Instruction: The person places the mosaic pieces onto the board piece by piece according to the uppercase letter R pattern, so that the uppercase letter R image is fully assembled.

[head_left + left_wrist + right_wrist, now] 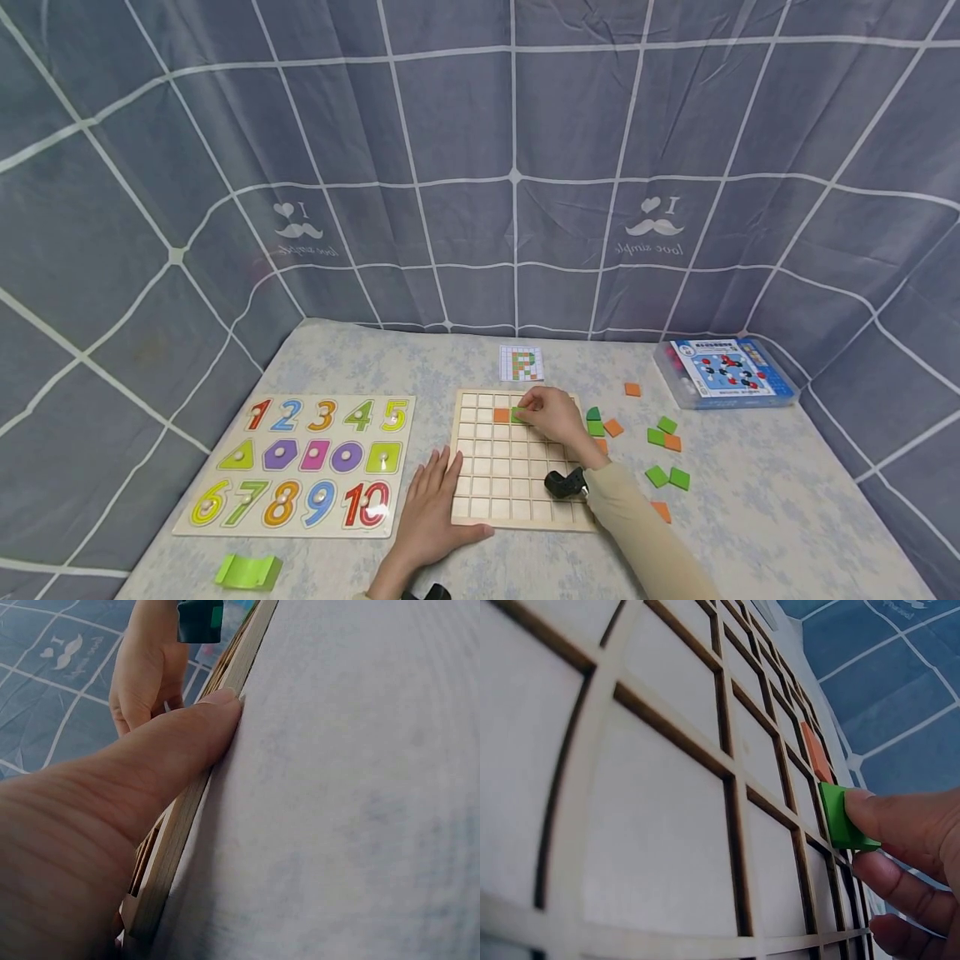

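A wooden grid board (480, 487) lies flat in the middle of the table. One orange square tile (501, 415) sits in a cell of its second row. Right beside that tile, my right hand (553, 414) pinches a green square tile (841, 817) between thumb and fingers, at the neighbouring cell. Whether the green tile is fully down in the cell I cannot tell. At the board's lower left corner rests my left hand (431, 508), fingers straight along the left edge. Its thumb (187, 731) touches the front edge.
Above the board lies a pattern card (521, 364). Several loose green and orange tiles (657, 477) are scattered to the right. A number and shape puzzle board (300, 467) lies left, with a green curved block (248, 573) below it. A plastic box (723, 373) stands back right.
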{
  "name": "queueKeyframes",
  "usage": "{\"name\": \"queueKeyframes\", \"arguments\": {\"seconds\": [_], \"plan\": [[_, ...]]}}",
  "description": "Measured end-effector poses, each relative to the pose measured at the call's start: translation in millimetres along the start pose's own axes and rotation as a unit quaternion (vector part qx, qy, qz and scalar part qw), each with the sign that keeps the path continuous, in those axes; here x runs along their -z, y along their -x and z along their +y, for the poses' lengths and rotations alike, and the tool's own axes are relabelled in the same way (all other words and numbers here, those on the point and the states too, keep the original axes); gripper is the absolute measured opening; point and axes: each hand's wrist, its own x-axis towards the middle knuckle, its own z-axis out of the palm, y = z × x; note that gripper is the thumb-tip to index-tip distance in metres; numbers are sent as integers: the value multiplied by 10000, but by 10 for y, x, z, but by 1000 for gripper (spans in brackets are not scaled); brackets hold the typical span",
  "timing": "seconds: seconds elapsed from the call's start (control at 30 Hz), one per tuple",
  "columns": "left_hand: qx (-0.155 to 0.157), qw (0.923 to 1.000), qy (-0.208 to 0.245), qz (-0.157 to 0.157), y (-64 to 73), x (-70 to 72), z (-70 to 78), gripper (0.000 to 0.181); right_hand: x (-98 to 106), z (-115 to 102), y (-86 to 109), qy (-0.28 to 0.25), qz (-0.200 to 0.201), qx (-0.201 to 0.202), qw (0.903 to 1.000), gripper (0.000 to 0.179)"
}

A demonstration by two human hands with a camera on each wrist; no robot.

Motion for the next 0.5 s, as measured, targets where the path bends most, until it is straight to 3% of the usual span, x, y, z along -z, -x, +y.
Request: {"name": "queueKeyframes", "arguments": {"seconds": [0.5], "plan": [[26,10000,75,-58,-5,6,1,110,-6,11,-14,349,-72,142,9993,8]]}}
